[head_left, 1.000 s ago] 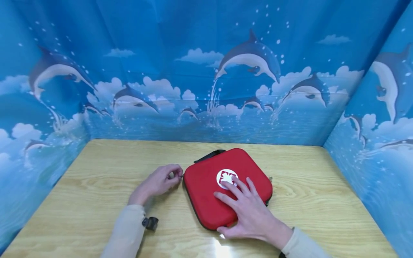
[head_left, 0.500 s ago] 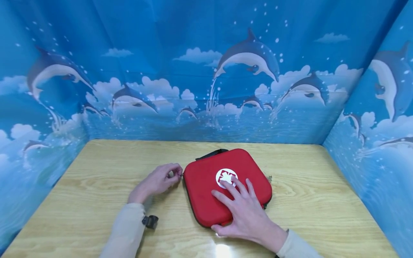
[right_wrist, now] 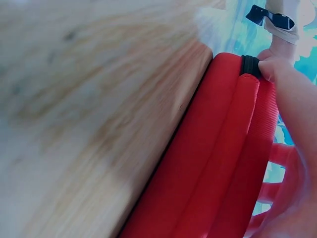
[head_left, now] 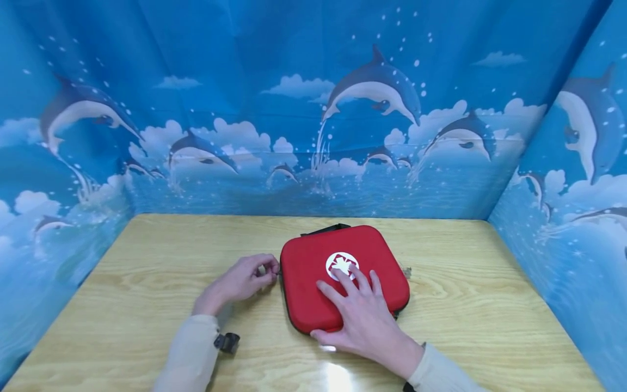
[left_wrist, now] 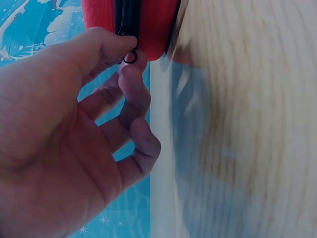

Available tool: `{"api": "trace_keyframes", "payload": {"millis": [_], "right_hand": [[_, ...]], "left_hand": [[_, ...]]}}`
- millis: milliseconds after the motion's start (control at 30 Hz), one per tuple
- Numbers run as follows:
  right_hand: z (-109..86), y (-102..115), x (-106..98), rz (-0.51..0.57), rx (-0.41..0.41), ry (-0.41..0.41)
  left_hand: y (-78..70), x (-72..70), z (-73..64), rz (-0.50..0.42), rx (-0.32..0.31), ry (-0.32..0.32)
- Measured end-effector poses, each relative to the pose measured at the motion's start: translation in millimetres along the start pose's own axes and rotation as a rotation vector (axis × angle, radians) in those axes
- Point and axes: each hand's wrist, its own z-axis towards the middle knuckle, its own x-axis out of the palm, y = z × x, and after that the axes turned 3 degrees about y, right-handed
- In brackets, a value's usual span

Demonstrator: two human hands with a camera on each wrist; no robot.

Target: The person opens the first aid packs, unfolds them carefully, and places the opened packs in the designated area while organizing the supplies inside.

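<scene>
A red first-aid case (head_left: 303, 272) with a white round emblem (head_left: 342, 265) lies closed on the table. At its left side, my left hand (head_left: 245, 276) pinches a small zipper pull (left_wrist: 130, 57) between thumb and forefinger; the other fingers are loosely bent. My right hand (head_left: 364, 321) is spread over the lid. Its fingertips press near the emblem, and its thumb (right_wrist: 270, 67) lies against the case's near edge beside a black zipper section (right_wrist: 250, 65). A black handle (head_left: 327, 229) shows at the far edge.
The wooden table (head_left: 147, 261) meets a blue curtain (head_left: 274, 136) printed with dolphins at the back and sides. A small silvery tag (head_left: 407, 272) sticks out at the case's right side. Black bands with devices (head_left: 227, 343) are worn at the wrists.
The first-aid case has turned slightly clockwise, its near end shifting left and away. My right hand has moved left and away with it; my left hand stays at the zipper pull.
</scene>
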Motion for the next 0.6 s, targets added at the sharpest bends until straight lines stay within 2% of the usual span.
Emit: {"api": "trace_keyframes", "payload": {"millis": [367,600], "right_hand": [[8.7,8.6,0.4,-0.003,0.056,0.024],[15.5,14.0,2.5,-0.008,0.096,0.009]], "left_hand": [[1.2,3.4,-2.0,-0.004,-0.011,-0.001],[1.3,2.9,-3.5,0.003,-0.014,0.005]]}}
